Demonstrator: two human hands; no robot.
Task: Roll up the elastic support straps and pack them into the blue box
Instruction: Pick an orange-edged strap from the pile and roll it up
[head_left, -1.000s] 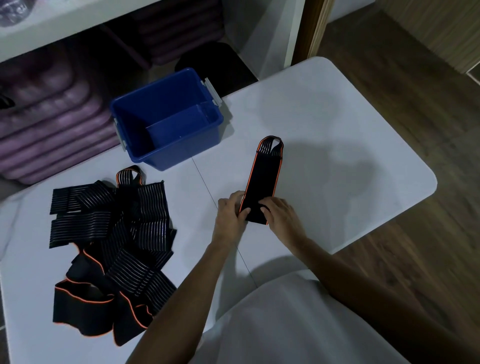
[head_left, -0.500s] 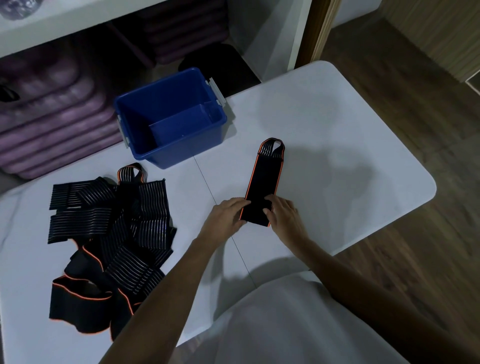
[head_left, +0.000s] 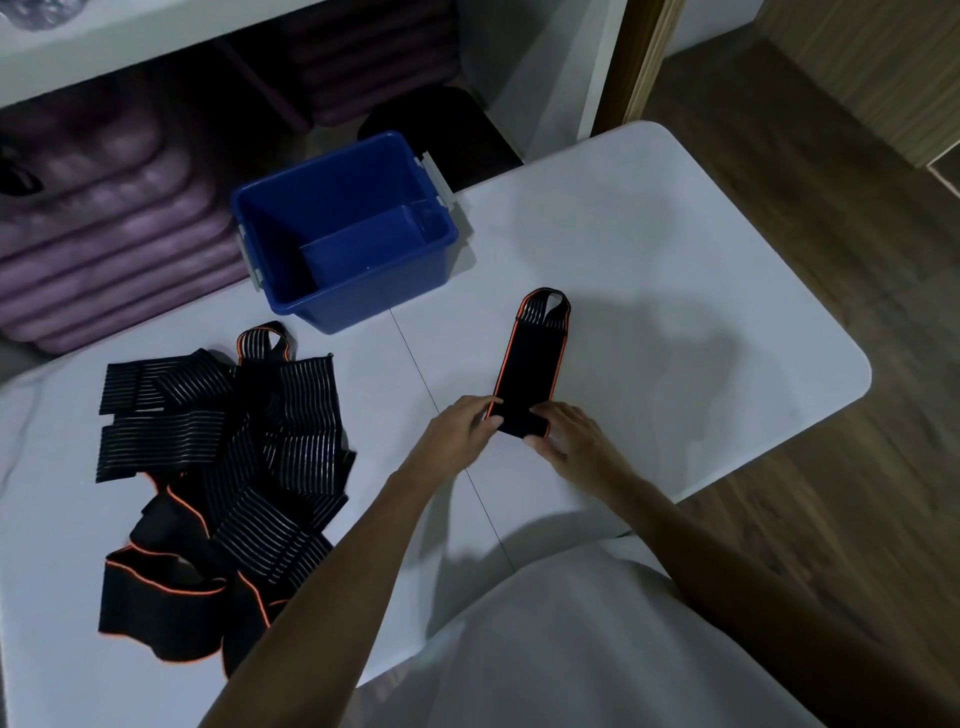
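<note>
A black elastic strap (head_left: 531, 364) with orange edging lies flat on the white table (head_left: 675, 291), its looped end pointing away from me. My left hand (head_left: 460, 431) and my right hand (head_left: 569, 434) both pinch its near end, which is folded over into a small roll. The blue box (head_left: 343, 234) stands open behind, with nothing visible inside. A heap of several more black straps (head_left: 208, 467) lies to the left on the table.
Stacked purple mats (head_left: 104, 223) fill a shelf behind the table. A dark round object (head_left: 441, 124) sits beyond the box. Wooden floor (head_left: 831, 519) runs along the table's right edge. My white shirt (head_left: 571, 649) covers the near table edge.
The near end of the strap has been turned over into a first fold. My left hand shifted slightly and now pinches that fold together with my right hand.
</note>
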